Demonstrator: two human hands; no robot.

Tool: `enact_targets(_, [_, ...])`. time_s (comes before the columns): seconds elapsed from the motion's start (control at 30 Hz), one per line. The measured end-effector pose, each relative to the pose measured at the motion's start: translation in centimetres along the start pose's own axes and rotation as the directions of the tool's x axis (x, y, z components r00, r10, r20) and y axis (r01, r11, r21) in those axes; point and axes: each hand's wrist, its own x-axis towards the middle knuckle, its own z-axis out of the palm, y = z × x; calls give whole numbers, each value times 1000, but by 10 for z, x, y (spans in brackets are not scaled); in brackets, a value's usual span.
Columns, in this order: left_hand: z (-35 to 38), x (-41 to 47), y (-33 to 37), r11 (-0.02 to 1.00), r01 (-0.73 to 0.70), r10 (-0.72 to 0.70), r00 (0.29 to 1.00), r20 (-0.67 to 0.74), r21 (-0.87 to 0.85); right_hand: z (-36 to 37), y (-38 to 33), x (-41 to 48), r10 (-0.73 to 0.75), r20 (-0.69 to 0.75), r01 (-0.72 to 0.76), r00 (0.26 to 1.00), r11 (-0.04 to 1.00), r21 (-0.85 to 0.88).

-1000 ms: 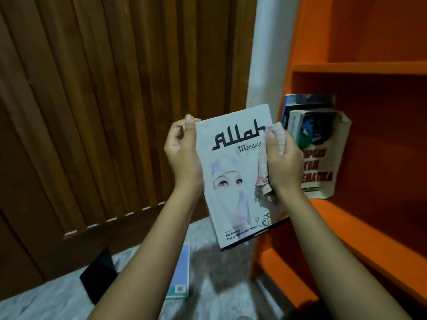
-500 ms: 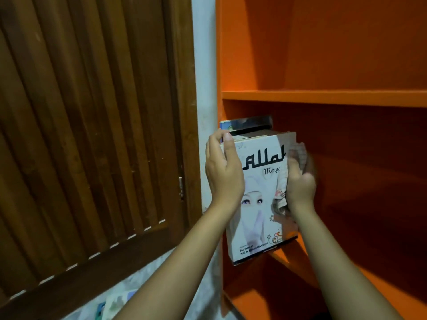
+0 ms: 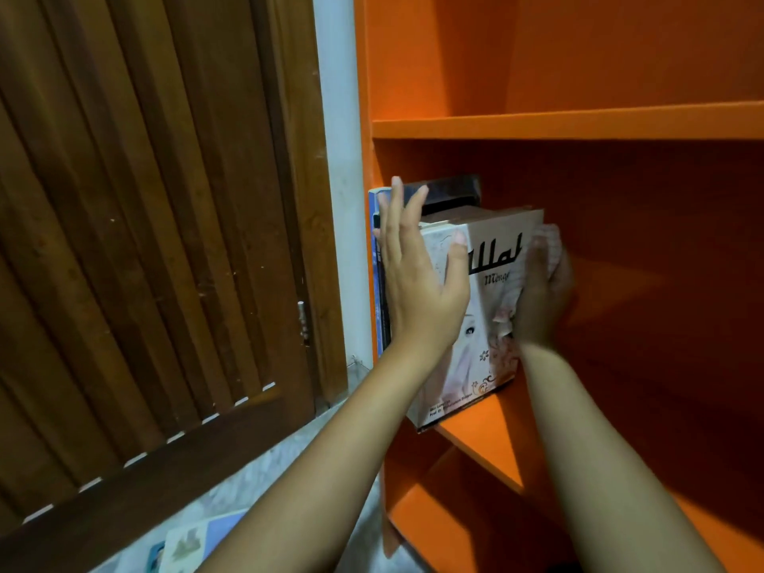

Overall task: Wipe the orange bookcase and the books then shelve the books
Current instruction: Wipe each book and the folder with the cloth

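Released since half a second ago, left hand fingers now lie straight, flat against the white book, now standing deeper in the orange bookcase, middle shelf, far left, beside other books, lower corner overhanging. Right hand clenches a cloth against its cover. Shelf rightward open.

Plain orange bookcase. White book, black lettering, pale face print, brown swirls. White-pink cloth, faint check. Dark brown slatted door at 9 o'clock. Grey mottled floor at 7 o'clock.
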Motion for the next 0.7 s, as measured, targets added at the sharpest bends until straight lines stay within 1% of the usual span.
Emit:
enact_targets(0.1, [1,-1,-11,998,-48,46,998,47,45,2,7,4,14,38,-14,999,1000,-24])
enact_targets(0.2, [-1,-5,-21,997,-43,40,998,52,57,5,9,3,20,69,-17,997,999,-47])
enact_targets(0.4, [-4,-7,-18,1000,-20,20,1000,24,5,5,11,-1,28,12,-26,1000,995,-99])
enact_targets(0.57, [-7,-7,-16,1000,-17,16,1000,19,13,2,8,0,-44,-26,36,999,969,-245])
enact_targets(0.7, [-9,-7,-12,999,-14,13,1000,26,45,-8,0,5,-111,-110,62,988,923,-380])
